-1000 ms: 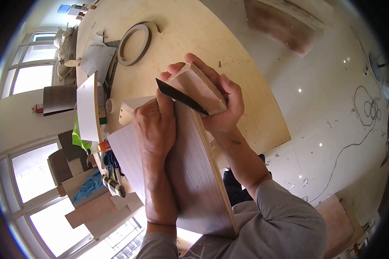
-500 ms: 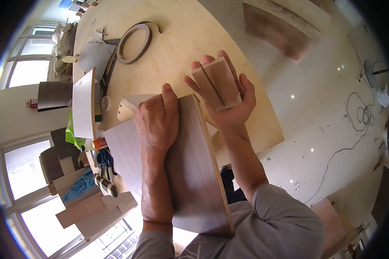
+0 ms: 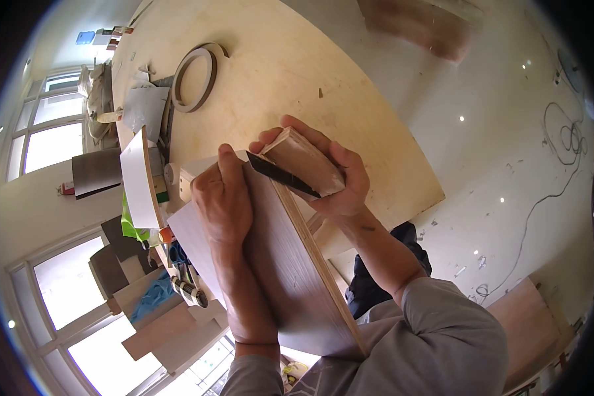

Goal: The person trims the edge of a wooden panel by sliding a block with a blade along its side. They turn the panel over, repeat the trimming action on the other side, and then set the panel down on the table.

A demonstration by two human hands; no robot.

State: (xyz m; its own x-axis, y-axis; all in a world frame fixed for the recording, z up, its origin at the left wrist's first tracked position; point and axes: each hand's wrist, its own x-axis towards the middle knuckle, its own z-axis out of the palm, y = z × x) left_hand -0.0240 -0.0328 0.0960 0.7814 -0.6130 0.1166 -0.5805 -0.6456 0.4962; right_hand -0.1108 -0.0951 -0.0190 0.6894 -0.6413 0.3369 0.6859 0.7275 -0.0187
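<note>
My left hand (image 3: 223,198) lies flat on the top end of a dark walnut-faced board (image 3: 290,277), which stands tilted on edge against my body. My right hand (image 3: 333,181) grips a small wooden block (image 3: 302,160) with a dark strip (image 3: 280,175) along its lower face. The block is pressed against the board's top edge, right beside my left fingers. Under the board sits a pale plywood piece (image 3: 201,165) resting on the round plywood table (image 3: 290,72).
A wooden ring (image 3: 195,69) lies at the table's far side. A white panel (image 3: 137,178) stands at the left edge, with scrap boards (image 3: 171,327), a tape roll (image 3: 191,294) and blue cloth below. Cables (image 3: 561,142) trail over the floor at right.
My right hand held the block open-palmed above the board half a second ago; it has now closed and brought the block down onto the board's top edge. The left hand stayed on the board.
</note>
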